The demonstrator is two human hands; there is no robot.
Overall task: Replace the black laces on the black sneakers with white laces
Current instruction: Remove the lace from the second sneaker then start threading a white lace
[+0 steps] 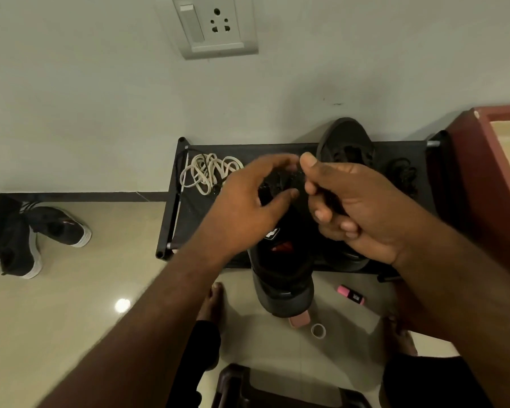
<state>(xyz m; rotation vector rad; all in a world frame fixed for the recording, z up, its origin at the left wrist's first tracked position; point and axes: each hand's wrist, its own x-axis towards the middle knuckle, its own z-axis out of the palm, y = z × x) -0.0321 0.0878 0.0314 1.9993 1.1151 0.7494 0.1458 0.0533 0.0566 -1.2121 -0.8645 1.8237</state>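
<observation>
We work over the near black sneaker (283, 278), its heel hanging off the shoe rack (189, 219) toward us so the eyelets face up. Our left hand (245, 201) curls over its eyelets, apparently pinching the black lace (280, 184). Just right of it, our right hand (354, 210) pinches the same dark strand. The white laces (209, 172) wait to the sneaker's left, within reach.

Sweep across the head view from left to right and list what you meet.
Black shoes with white soles → white laces → left hand → right hand, pinching a black lace → loose black laces → maroon cabinet. Sneakers overlapping the hands are left out.
</observation>
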